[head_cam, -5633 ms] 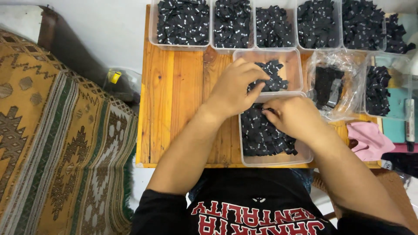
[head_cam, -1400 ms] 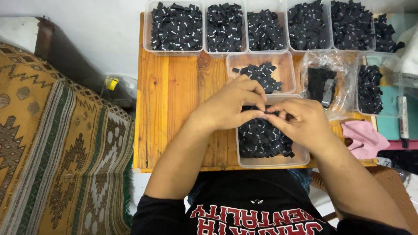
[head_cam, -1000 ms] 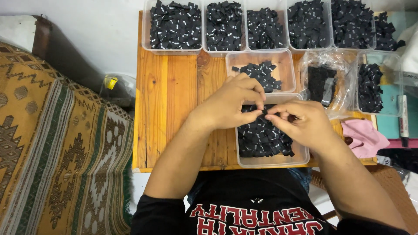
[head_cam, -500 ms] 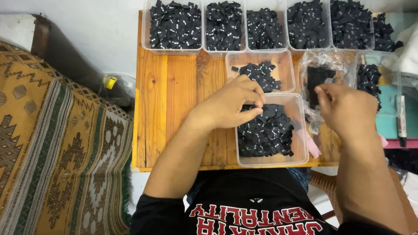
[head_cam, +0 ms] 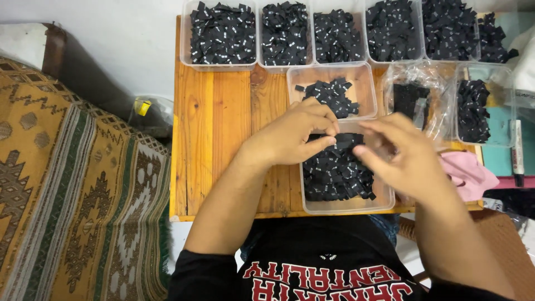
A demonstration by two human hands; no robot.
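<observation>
On the slatted orange wooden surface [head_cam: 214,139], a clear rectangular plastic tub [head_cam: 346,207] of small black fabric labels [head_cam: 334,173] sits under the left hand [head_cam: 290,139], grip pinched on one label, and the blurred right hand [head_cam: 404,159], fingers released.

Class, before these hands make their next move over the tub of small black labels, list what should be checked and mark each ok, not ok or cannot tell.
1. Left hand pinching a label: cannot tell, fingertips hide it.
2. Right hand sharp enough to judge: not ok, blurred.
3. Near tub holds black labels: ok.
4. Near tub fully on the wooden table: ok.
5. Middle tub has room: ok, part filled.
</observation>
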